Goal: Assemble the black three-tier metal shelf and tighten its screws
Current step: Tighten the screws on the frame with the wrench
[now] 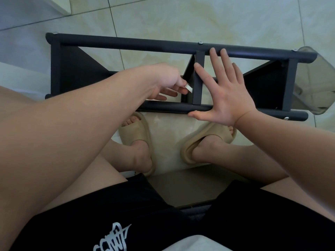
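The tiled floor point(181, 19) fills the view. The black shelf point(126, 45) lies on its side across it from 9 o'clock to 3 o'clock, its tier panels edge-on between two long rails. At 2 o'clock from centre the right hand point(226, 93) has a wide, empty grip: the fingers are spread flat with their tips on the far rail and the thumb on the near rail, pressing the frame down. At 12 o'clock the left hand point(163, 82) has its grip closed on a small pale tool point(188, 88), held at the 9 o'clock side of the middle crossbar point(197, 78). Its kind is too small to tell. Tan slippers point(137, 131) sit just below the near rail. Screw heads point(200, 42) dot the far rail.

The risks are judgements. A flat palm only presses, so turning force could slide the frame on smooth tile or rack it out of square. The fastener behind the crossbar is hidden, so the tool may seat badly, slip and round the head, or drop between the panels.
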A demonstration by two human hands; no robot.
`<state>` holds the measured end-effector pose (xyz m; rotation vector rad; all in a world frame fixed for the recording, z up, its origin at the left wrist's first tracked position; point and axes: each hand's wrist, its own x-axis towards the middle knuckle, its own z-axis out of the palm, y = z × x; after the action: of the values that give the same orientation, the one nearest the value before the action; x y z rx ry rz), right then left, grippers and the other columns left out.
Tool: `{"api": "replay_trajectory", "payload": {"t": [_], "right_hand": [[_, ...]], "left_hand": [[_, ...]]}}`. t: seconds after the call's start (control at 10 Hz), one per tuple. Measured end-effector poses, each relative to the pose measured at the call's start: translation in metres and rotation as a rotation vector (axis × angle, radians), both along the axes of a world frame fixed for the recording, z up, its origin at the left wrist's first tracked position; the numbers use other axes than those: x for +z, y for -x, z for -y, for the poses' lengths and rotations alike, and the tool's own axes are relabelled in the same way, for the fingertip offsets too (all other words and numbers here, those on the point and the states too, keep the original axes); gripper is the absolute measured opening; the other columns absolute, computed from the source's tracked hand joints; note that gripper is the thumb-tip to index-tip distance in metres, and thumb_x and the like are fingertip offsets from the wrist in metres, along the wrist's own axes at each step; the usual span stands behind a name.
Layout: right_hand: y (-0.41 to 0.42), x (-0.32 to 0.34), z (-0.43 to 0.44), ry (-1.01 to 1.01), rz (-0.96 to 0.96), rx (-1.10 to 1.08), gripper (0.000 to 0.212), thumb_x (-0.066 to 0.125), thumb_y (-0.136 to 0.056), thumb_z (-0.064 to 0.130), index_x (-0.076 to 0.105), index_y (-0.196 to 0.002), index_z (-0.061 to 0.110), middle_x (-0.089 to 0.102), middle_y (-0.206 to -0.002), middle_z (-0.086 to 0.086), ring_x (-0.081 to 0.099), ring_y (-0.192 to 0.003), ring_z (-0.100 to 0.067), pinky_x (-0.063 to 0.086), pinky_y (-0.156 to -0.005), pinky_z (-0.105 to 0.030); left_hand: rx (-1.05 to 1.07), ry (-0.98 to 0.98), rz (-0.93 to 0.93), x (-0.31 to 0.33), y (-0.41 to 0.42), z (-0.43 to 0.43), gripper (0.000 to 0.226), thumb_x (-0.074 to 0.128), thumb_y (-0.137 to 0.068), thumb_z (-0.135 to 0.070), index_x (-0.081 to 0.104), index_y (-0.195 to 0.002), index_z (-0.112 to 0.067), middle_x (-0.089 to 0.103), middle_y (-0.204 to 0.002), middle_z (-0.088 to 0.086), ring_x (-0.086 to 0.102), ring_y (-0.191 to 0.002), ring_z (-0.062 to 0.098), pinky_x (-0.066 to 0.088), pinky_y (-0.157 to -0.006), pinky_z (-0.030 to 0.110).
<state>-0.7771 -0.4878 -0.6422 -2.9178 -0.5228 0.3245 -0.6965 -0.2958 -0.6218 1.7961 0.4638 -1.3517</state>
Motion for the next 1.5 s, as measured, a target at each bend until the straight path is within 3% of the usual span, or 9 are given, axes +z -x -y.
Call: {"api": "replay_trajectory", "payload": {"t": [1.0, 1.2, 1.3, 1.4, 1.5], "right_hand": [[0.0, 0.001, 0.0, -0.005, 0.003, 0.008, 0.113, 0.041, -0.076, 0.091, 0.016, -0.163, 0.022, 0.0, -0.168, -0.02, -0.002, -0.155, -0.043, 0.015, -0.12, -0.064], [0.0, 0.0, 0.001, -0.021, -0.009, 0.008, 0.114, 0.04, -0.075, 0.092, 0.015, -0.162, 0.023, -0.001, -0.169, -0.019, -0.003, -0.155, -0.042, 0.014, -0.12, -0.065], [-0.001, 0.0, 0.002, -0.042, -0.043, -0.001, 0.116, 0.041, -0.071, 0.094, 0.013, -0.162, 0.028, -0.004, -0.17, -0.015, -0.006, -0.155, -0.039, 0.011, -0.121, -0.065], [-0.005, 0.002, 0.004, -0.068, -0.121, -0.015, 0.12, 0.041, -0.065, 0.097, 0.006, -0.162, 0.035, -0.014, -0.169, -0.008, -0.015, -0.155, -0.033, 0.003, -0.122, -0.065], [-0.007, 0.005, 0.006, -0.05, -0.194, -0.025, 0.124, 0.04, -0.06, 0.101, -0.007, -0.16, 0.042, -0.027, -0.166, -0.001, -0.027, -0.152, -0.026, -0.008, -0.121, -0.063]], "left_hand": [[-0.347, -0.029, 0.089, 0.007, 0.002, -0.01, 0.019, 0.052, -0.102, -0.016, 0.064, -0.091, -0.024, 0.072, -0.089, -0.014, 0.059, -0.101, 0.011, 0.043, -0.095, 0.036], [-0.448, -0.079, 0.138, 0.015, 0.002, -0.005, 0.017, 0.051, -0.101, -0.016, 0.066, -0.099, -0.022, 0.071, -0.096, -0.011, 0.058, -0.108, 0.015, 0.045, -0.1, 0.038], [-0.635, -0.186, 0.315, 0.02, -0.005, -0.001, 0.019, 0.055, -0.098, -0.017, 0.072, -0.106, -0.013, 0.072, -0.104, 0.0, 0.064, -0.099, 0.02, 0.054, -0.089, 0.036], [-0.677, -0.303, 0.413, 0.03, -0.016, -0.007, 0.015, 0.055, -0.095, -0.015, 0.069, -0.098, -0.011, 0.065, -0.08, -0.002, 0.061, -0.066, 0.013, 0.05, -0.059, 0.024], [-0.635, -0.414, 0.607, 0.046, -0.034, -0.012, 0.017, 0.05, -0.095, -0.016, 0.066, -0.1, -0.011, 0.061, -0.089, 0.004, 0.059, -0.081, 0.025, 0.046, -0.07, 0.032]]}}
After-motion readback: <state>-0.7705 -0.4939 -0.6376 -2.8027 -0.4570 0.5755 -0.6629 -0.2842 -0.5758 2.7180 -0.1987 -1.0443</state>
